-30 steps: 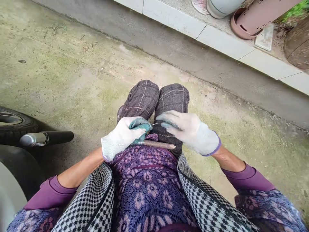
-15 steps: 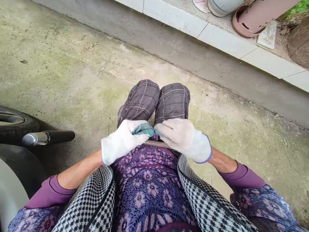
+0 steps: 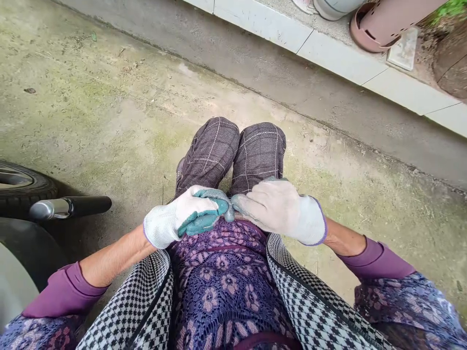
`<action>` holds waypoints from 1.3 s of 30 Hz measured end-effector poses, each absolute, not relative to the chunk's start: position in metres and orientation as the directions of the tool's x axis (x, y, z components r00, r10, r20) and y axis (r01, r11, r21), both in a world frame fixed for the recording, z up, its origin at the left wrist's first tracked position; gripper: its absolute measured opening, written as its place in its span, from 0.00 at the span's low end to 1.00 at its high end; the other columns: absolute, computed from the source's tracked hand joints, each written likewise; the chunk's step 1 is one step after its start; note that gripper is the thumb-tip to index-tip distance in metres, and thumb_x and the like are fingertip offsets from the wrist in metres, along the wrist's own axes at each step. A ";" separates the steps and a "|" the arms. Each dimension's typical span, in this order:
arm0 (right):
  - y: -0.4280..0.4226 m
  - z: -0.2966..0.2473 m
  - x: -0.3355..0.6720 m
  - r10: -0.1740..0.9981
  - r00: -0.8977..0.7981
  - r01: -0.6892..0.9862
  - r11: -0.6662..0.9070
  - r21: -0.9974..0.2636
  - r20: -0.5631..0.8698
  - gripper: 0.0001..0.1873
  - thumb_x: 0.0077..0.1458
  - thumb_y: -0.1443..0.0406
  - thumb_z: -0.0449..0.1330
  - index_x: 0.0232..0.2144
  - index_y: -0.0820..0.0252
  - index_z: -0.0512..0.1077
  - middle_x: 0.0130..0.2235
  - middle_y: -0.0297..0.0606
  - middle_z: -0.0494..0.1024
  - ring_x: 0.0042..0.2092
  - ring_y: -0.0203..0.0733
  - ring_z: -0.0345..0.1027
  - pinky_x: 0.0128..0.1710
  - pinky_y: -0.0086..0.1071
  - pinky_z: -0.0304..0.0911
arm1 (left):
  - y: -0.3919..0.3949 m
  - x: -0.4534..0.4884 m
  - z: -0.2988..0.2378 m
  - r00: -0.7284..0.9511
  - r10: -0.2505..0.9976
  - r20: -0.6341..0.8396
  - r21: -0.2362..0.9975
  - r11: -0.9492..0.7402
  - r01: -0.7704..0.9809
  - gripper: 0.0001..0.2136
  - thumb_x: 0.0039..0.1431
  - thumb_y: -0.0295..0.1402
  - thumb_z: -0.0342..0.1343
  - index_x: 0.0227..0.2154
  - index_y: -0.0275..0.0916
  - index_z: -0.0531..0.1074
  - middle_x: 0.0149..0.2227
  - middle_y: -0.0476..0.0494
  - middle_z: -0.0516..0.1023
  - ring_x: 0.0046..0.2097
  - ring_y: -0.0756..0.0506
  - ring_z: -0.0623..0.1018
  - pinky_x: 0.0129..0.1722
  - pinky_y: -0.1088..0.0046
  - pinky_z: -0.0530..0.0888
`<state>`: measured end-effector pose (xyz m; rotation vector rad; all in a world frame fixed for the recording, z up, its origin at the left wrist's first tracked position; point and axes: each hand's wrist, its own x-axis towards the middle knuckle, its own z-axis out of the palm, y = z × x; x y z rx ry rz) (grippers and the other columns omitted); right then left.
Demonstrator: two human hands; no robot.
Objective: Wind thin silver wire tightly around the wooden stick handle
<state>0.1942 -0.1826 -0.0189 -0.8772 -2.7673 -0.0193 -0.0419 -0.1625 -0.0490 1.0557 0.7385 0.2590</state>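
white-green gloves (image 3: 279, 206), purple cuffs (image 3: 377, 260), floral lace top (image 3: 224, 282)

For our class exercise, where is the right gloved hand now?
In the head view, the right gloved hand is just right of centre, beside the left hand.

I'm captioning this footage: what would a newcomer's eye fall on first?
Probably the left hand and right hand, both gloved, close together near the centre. Next, perhaps, the purple flowered top below them, then the pink cylinder at upper right.
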 end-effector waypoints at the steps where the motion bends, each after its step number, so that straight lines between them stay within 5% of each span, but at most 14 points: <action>1: -0.182 -0.018 0.194 0.562 -0.793 0.569 0.821 -0.044 0.235 0.21 0.70 0.63 0.48 0.32 0.60 0.77 0.21 0.36 0.72 0.24 0.37 0.59 0.27 0.35 0.42 | -0.164 -0.041 -0.051 0.758 0.487 -0.434 0.808 0.582 0.089 0.14 0.57 0.43 0.59 0.31 0.34 0.75 0.21 0.50 0.65 0.20 0.54 0.61 0.18 0.79 0.61; 4: -0.178 -0.020 0.193 0.579 -0.788 0.586 0.810 -0.033 0.208 0.21 0.70 0.64 0.46 0.35 0.61 0.78 0.22 0.37 0.74 0.24 0.37 0.59 0.27 0.36 0.40 | -0.167 -0.037 -0.057 0.799 0.408 -0.441 0.617 0.785 -0.059 0.13 0.55 0.40 0.62 0.29 0.34 0.73 0.16 0.55 0.60 0.15 0.56 0.56 0.14 0.80 0.56; 9: -0.174 -0.023 0.190 0.596 -0.800 0.591 0.803 -0.079 0.074 0.25 0.72 0.58 0.42 0.37 0.61 0.77 0.25 0.40 0.77 0.24 0.37 0.61 0.27 0.36 0.40 | -0.168 -0.036 -0.059 0.783 0.408 -0.470 0.534 0.837 -0.117 0.12 0.53 0.38 0.63 0.27 0.33 0.73 0.14 0.56 0.61 0.13 0.56 0.55 0.12 0.80 0.54; 12: -0.174 -0.023 0.191 0.600 -0.799 0.588 0.795 -0.150 0.045 0.25 0.72 0.56 0.44 0.37 0.62 0.77 0.26 0.40 0.78 0.25 0.38 0.63 0.27 0.35 0.43 | -0.167 -0.037 -0.052 0.763 0.455 -0.460 0.629 0.773 -0.082 0.11 0.55 0.38 0.61 0.27 0.34 0.72 0.16 0.54 0.62 0.15 0.55 0.57 0.13 0.80 0.56; 16: -0.176 -0.018 0.194 0.628 -0.775 0.566 0.741 -0.362 0.073 0.19 0.69 0.57 0.49 0.37 0.58 0.77 0.30 0.39 0.80 0.28 0.39 0.69 0.29 0.33 0.54 | -0.163 -0.043 -0.035 0.740 0.563 -0.367 0.894 0.433 0.115 0.14 0.61 0.40 0.53 0.29 0.34 0.75 0.20 0.47 0.67 0.24 0.49 0.69 0.24 0.75 0.68; 18: -0.178 -0.015 0.195 0.668 -0.738 0.545 0.674 -0.498 0.097 0.15 0.67 0.60 0.52 0.37 0.56 0.77 0.33 0.38 0.82 0.32 0.39 0.73 0.32 0.32 0.60 | -0.162 -0.046 -0.029 0.752 0.548 -0.366 0.918 0.347 0.194 0.18 0.64 0.43 0.49 0.33 0.34 0.78 0.19 0.47 0.65 0.23 0.48 0.68 0.26 0.72 0.69; 22: -0.180 -0.013 0.195 0.719 -0.682 0.472 0.573 -0.670 0.134 0.12 0.64 0.63 0.54 0.41 0.57 0.77 0.35 0.37 0.83 0.34 0.37 0.74 0.35 0.29 0.66 | -0.165 -0.049 -0.026 0.725 0.555 -0.408 0.884 0.439 0.162 0.17 0.60 0.43 0.55 0.36 0.33 0.79 0.19 0.50 0.65 0.19 0.53 0.58 0.20 0.75 0.60; 29: -0.180 -0.014 0.196 0.728 -0.674 0.417 0.512 -0.751 0.122 0.11 0.62 0.65 0.56 0.39 0.56 0.78 0.37 0.37 0.83 0.34 0.37 0.75 0.37 0.29 0.67 | -0.166 -0.046 -0.015 0.681 0.645 -0.346 0.928 0.343 0.146 0.11 0.55 0.37 0.58 0.32 0.32 0.79 0.34 0.43 0.80 0.34 0.48 0.74 0.37 0.73 0.72; 36: -0.182 -0.015 0.193 0.764 -0.639 0.416 0.438 -0.797 0.087 0.10 0.60 0.63 0.57 0.37 0.56 0.78 0.35 0.36 0.82 0.33 0.38 0.75 0.35 0.30 0.67 | -0.170 -0.048 -0.006 0.664 0.676 -0.320 0.945 0.178 0.274 0.13 0.60 0.38 0.55 0.35 0.34 0.79 0.35 0.45 0.79 0.36 0.47 0.76 0.39 0.73 0.74; 39: -0.184 -0.016 0.189 0.786 -0.616 0.545 0.473 -0.693 0.052 0.10 0.60 0.63 0.56 0.32 0.56 0.77 0.30 0.35 0.80 0.30 0.37 0.71 0.32 0.31 0.64 | -0.172 -0.050 -0.003 0.643 0.710 -0.288 0.913 0.002 0.408 0.12 0.63 0.37 0.53 0.36 0.36 0.79 0.34 0.47 0.79 0.35 0.48 0.76 0.38 0.76 0.73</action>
